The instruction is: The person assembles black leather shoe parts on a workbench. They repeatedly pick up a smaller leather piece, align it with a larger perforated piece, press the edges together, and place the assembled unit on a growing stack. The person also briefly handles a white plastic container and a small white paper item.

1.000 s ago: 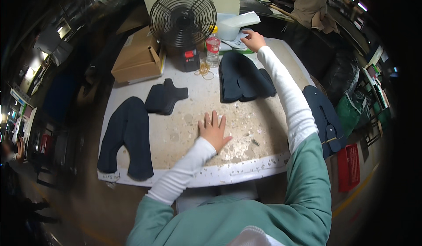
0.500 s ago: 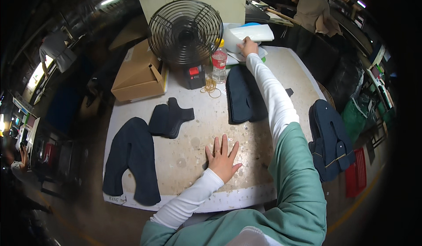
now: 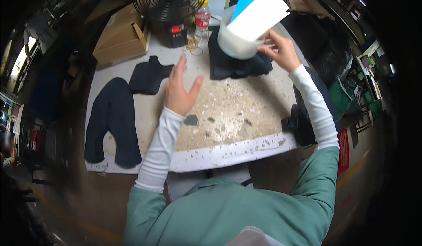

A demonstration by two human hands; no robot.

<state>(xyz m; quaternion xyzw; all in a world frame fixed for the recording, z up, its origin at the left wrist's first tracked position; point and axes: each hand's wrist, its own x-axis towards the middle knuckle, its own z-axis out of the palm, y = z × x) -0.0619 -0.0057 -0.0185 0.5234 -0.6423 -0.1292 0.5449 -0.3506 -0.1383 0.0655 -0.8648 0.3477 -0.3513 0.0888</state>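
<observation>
My right hand (image 3: 283,50) pinches the lower edge of a curved, translucent white plastic sheet (image 3: 235,43), lifted above the table. A flat white sheet (image 3: 259,15) rises from it, and a blue round thing (image 3: 245,3) shows behind; how these join cannot be told. Beneath lies a stack of dark navy fabric pieces (image 3: 222,68), partly hidden. My left hand (image 3: 180,87) is open in the air over the table, thumb apart, holding nothing. Near it lie small dark cut pieces (image 3: 149,76) and a large arched dark piece (image 3: 116,114).
A black fan (image 3: 171,0), a cardboard box (image 3: 121,35), a bottle with a red label (image 3: 202,21) and rubber bands (image 3: 192,47) stand or lie at the back. More dark pieces (image 3: 303,118) rest at the right edge. Scraps dot the worn tabletop (image 3: 228,118).
My right hand has drawn the white sheet from the back of the table toward me, over the dark stack. My left hand has lifted off the tabletop and moved left and away.
</observation>
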